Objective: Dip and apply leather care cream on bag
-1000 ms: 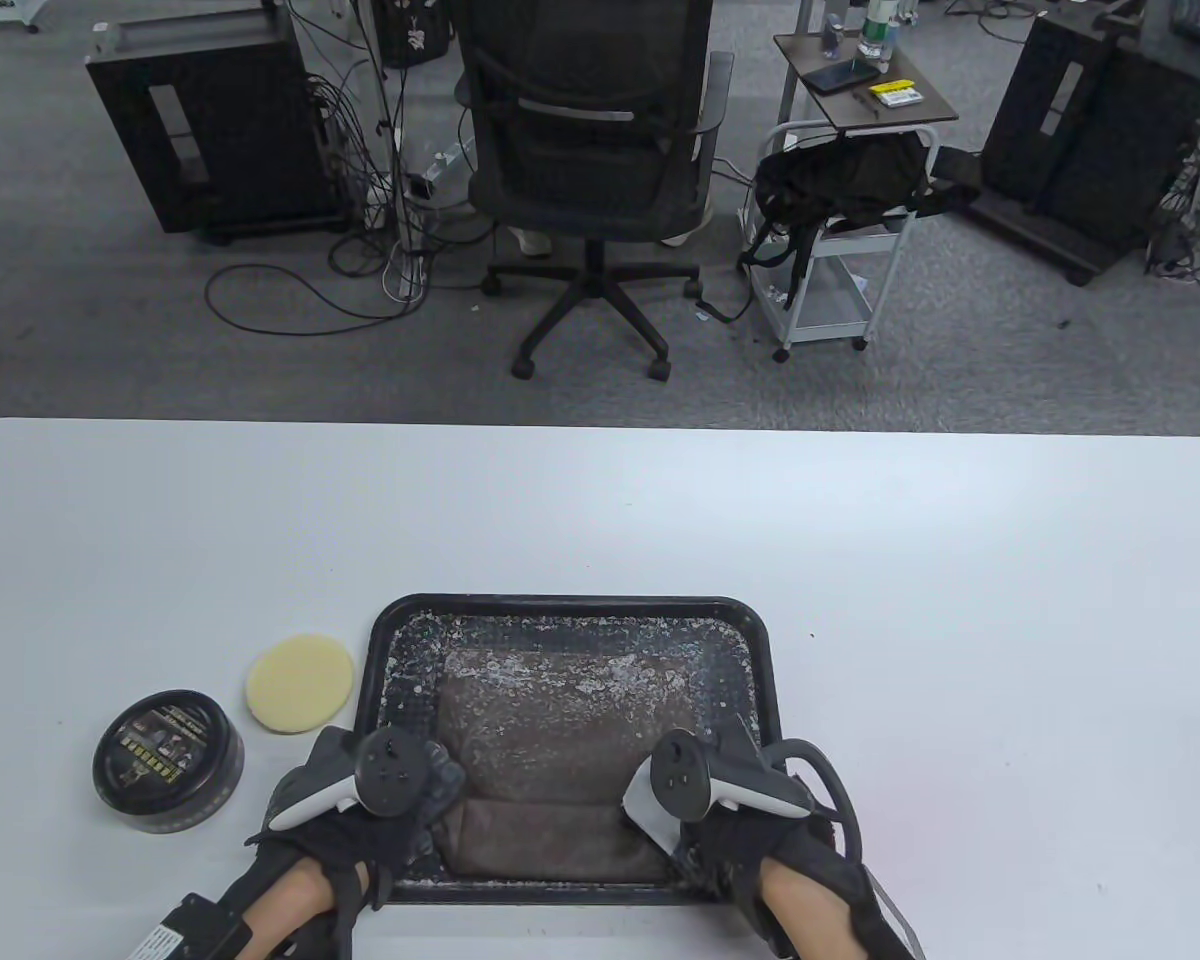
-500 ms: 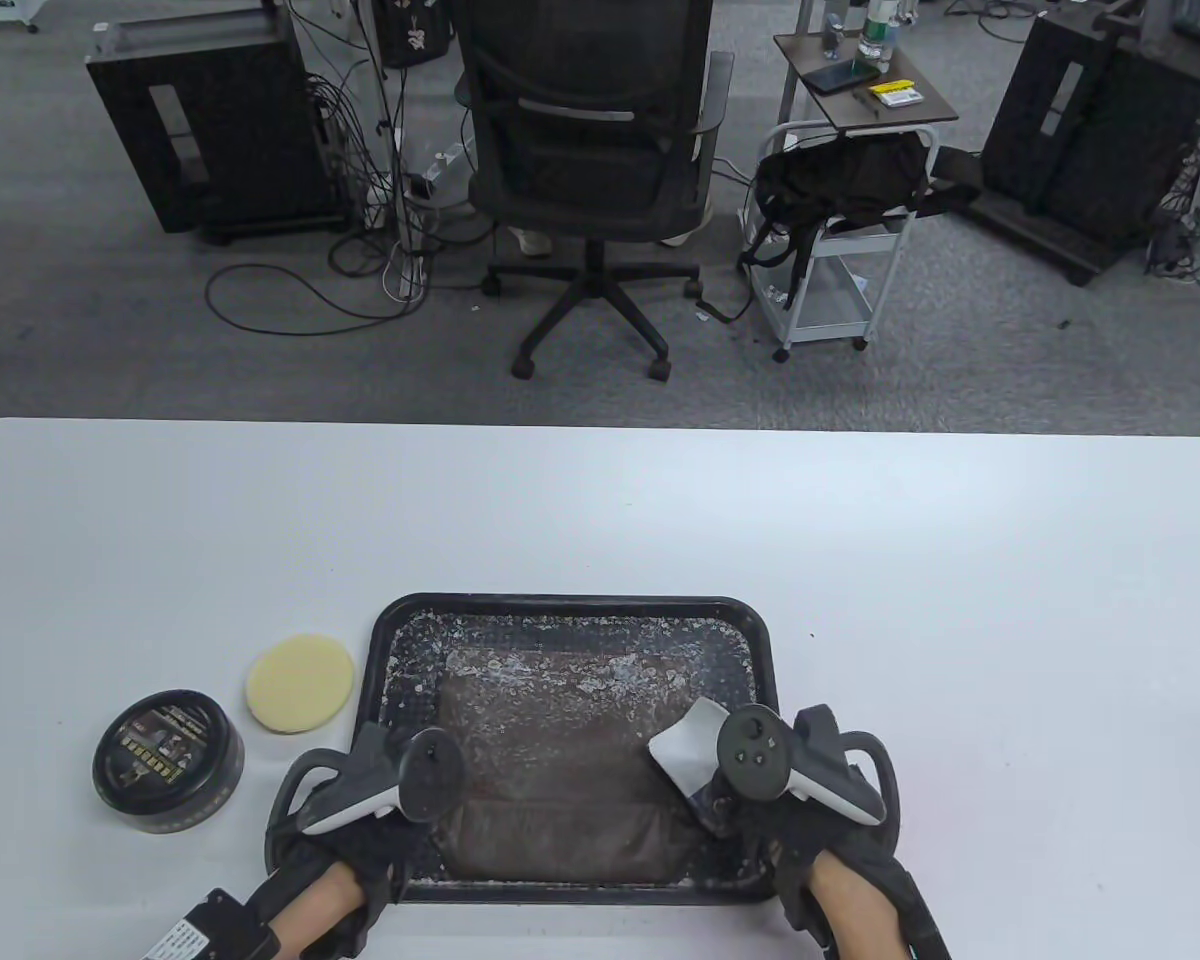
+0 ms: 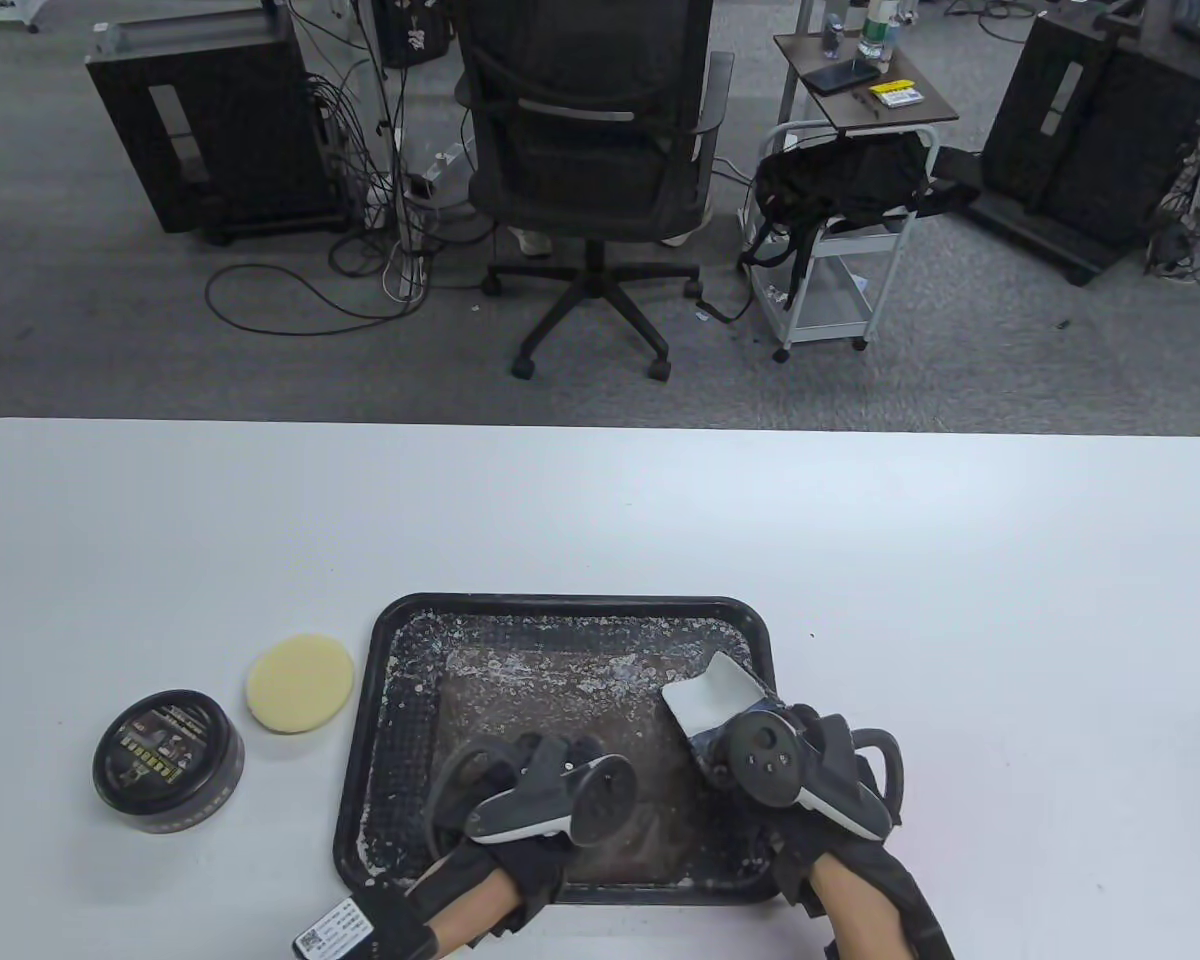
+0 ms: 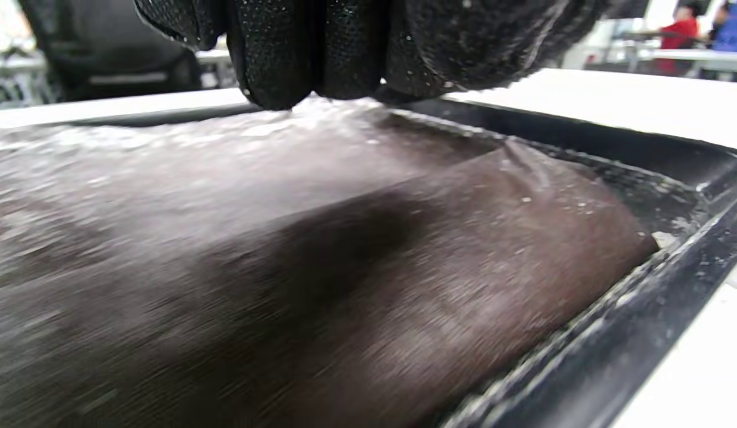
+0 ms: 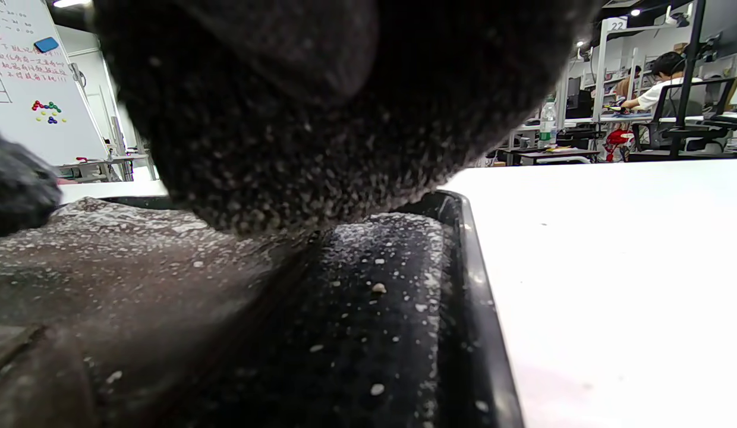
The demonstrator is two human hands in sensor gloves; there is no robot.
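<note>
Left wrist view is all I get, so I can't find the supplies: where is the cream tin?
Observer: The tin stands on the table left of the tray, lid on.
Operator: And the sponge?
Observer: The sponge lies between tin and tray, untouched.
Operator: What is the right hand doing?
Observer: The right hand holds a white piece over the right side of the bag.

Only "22" reads clearly, on a white sign (image 5: 616, 25) atop a background shelf frame.
</note>
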